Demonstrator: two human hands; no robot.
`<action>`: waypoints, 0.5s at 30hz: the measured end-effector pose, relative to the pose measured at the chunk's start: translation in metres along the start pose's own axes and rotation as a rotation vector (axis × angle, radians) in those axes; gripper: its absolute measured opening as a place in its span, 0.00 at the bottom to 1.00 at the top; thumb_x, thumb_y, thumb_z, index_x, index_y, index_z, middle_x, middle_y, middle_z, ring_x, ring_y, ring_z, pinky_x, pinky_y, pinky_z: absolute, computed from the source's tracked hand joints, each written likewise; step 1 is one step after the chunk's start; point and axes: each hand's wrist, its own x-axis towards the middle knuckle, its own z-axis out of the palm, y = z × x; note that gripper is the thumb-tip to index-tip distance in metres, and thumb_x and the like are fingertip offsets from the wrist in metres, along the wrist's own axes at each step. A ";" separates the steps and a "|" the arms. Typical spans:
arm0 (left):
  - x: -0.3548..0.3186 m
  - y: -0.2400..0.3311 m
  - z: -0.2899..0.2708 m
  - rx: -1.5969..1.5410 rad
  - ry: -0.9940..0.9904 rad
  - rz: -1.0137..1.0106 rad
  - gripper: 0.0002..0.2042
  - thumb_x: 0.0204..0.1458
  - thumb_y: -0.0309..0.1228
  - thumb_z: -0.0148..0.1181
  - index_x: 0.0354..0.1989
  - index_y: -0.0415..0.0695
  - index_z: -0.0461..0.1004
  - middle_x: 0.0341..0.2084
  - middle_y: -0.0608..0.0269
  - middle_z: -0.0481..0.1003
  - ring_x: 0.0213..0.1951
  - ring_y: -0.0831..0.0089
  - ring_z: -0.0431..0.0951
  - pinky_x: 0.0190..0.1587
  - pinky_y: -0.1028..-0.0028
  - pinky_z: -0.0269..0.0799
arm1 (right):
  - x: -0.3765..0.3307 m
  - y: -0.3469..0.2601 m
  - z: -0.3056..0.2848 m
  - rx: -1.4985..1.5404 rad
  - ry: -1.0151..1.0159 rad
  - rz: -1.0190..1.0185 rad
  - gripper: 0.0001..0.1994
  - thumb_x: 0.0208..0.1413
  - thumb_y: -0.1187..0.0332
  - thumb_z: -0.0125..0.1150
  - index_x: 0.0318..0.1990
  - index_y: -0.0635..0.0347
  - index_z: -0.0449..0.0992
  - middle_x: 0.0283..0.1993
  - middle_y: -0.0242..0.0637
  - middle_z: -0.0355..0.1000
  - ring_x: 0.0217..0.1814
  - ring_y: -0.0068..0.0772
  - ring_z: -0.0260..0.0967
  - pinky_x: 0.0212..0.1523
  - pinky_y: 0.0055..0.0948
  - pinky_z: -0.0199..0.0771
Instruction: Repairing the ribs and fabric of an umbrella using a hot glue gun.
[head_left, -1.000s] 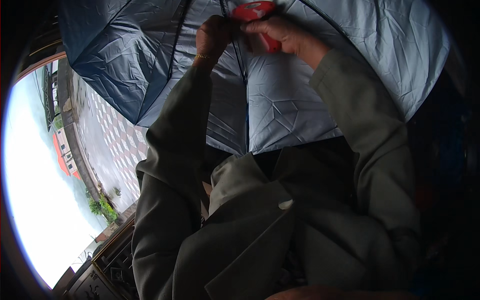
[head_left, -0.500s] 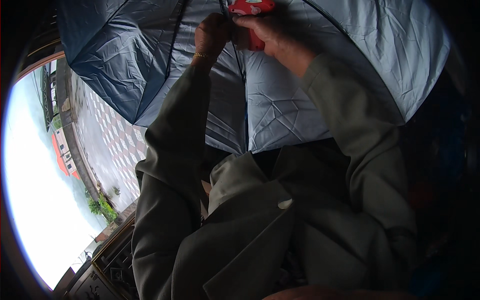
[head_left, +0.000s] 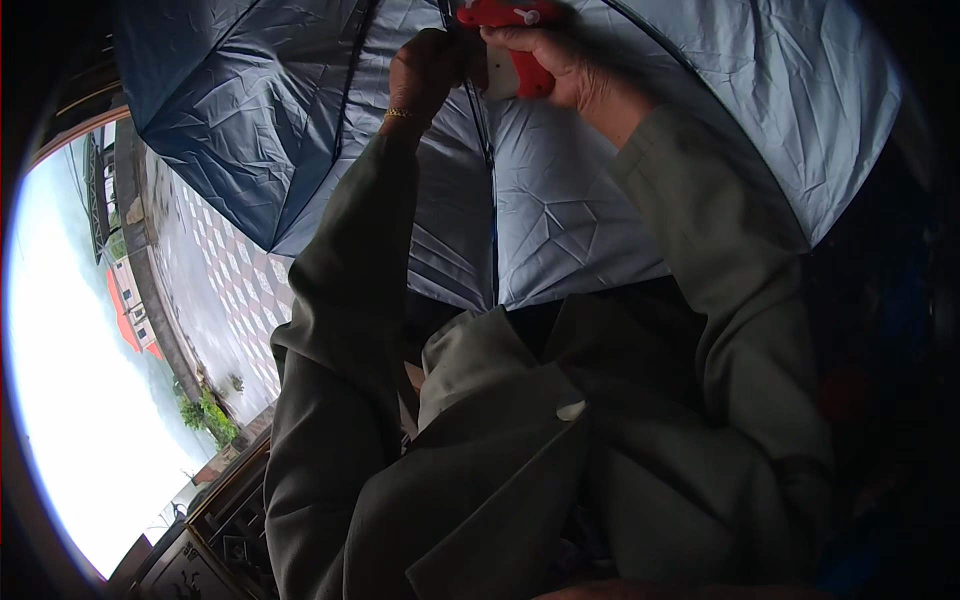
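Note:
An umbrella (head_left: pixel 560 210) with silver-grey cloth and dark ribs is spread open across the upper part of the head view. My left hand (head_left: pixel 423 75), a gold bracelet at its wrist, is closed by a middle rib (head_left: pixel 480 125). What its fingers pinch is hidden. Just to its right, my right hand (head_left: pixel 570 70) grips a red-and-white handheld tool (head_left: pixel 530 75), thumb laid along it. The tool lies against the cloth beside the same rib, close to my left fingers. Its upper end reaches the top edge of the picture.
Paved ground with a light-and-dark tile pattern (head_left: pixel 235 265) lies outside at left, with a red-roofed building (head_left: pixel 130 310) and green plants (head_left: pixel 208 415) beyond. Dark carved furniture (head_left: pixel 215 540) stands at lower left. The right side is too dark to make out.
My right hand has shifted slightly right and tilted the tool, so more of its white face shows. My left hand stays nearly in place at the rib.

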 end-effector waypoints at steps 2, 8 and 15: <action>0.000 0.006 0.001 -0.052 -0.011 -0.049 0.13 0.48 0.37 0.51 0.26 0.38 0.71 0.13 0.63 0.71 0.18 0.77 0.72 0.22 0.77 0.65 | 0.005 -0.001 -0.006 0.104 -0.078 0.060 0.14 0.47 0.66 0.56 0.42 0.57 0.68 0.35 0.36 0.71 0.34 0.33 0.70 0.34 0.36 0.73; -0.001 -0.002 0.001 -0.061 -0.023 -0.024 0.12 0.48 0.36 0.53 0.23 0.38 0.69 0.13 0.63 0.71 0.18 0.78 0.72 0.21 0.78 0.66 | 0.002 -0.016 0.005 -0.224 -0.026 0.080 0.18 0.44 0.63 0.63 0.43 0.56 0.69 0.39 0.33 0.70 0.41 0.26 0.68 0.38 0.31 0.71; 0.000 -0.007 0.009 0.025 0.069 0.078 0.10 0.46 0.35 0.54 0.24 0.39 0.70 0.15 0.59 0.73 0.21 0.70 0.75 0.24 0.74 0.69 | 0.002 -0.001 0.010 -0.286 0.146 -0.184 0.18 0.39 0.69 0.66 0.40 0.59 0.71 0.35 0.34 0.71 0.37 0.28 0.69 0.37 0.28 0.68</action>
